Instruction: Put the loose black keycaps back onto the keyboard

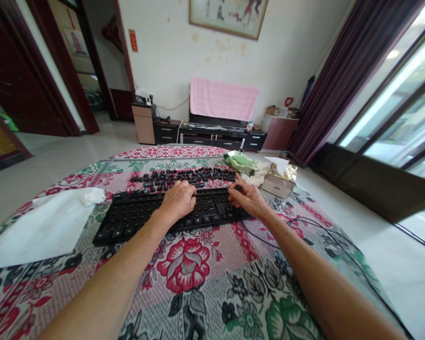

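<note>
A black computer keyboard (127, 219) lies across the flowered tablecloth, most of its keycaps off and small round key posts showing. A few caps remain along its front row. My left hand (179, 200) is on the keyboard's middle, fingers curled down against it and their tips partly hidden. Over the number pad at the right end, my right hand (250, 199) is closed in a pinch around a small black object (238, 188), whose kind I cannot make out. Behind the keyboard, many loose black keycaps (163, 177) lie in a long spread.
White paper or cloth (53, 226) lies at the left. A green-and-white packet (240, 162) and a tissue box (278, 183) stand at the back right. The keyboard's black cable (326, 226) loops over the table's right side. The tablecloth (205, 307) covers the rounded table.
</note>
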`<action>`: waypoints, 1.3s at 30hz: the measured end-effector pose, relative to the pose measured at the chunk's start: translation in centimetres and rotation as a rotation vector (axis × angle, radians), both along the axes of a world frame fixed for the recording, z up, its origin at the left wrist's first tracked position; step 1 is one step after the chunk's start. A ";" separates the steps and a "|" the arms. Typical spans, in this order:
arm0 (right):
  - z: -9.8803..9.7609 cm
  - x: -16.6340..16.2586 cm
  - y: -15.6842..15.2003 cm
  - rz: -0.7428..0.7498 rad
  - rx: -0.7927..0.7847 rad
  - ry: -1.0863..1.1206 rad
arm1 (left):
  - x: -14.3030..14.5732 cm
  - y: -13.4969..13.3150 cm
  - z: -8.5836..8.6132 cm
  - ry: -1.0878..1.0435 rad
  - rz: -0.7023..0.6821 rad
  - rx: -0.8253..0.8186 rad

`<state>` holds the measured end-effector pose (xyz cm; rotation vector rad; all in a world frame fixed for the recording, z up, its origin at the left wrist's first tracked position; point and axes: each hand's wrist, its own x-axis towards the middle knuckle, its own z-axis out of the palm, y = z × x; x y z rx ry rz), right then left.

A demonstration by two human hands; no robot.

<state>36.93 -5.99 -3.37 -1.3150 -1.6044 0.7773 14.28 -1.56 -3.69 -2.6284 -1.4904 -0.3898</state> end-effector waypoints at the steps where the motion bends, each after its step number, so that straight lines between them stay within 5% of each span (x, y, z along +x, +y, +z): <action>1: 0.0 0.0 0.0 0.000 -0.003 -0.005 | 0.0 0.0 0.0 0.001 -0.002 -0.003; 12: 0.7 0.9 -0.2 0.208 -0.073 0.012 | 0.1 0.1 0.0 0.032 -0.005 0.011; 24: 4.3 0.7 -0.1 0.398 -0.163 -0.195 | 0.2 0.1 0.0 0.031 0.014 -0.012; 39: 2.2 1.0 -0.1 0.363 -0.060 -0.195 | 0.2 0.1 -0.1 0.020 0.010 -0.004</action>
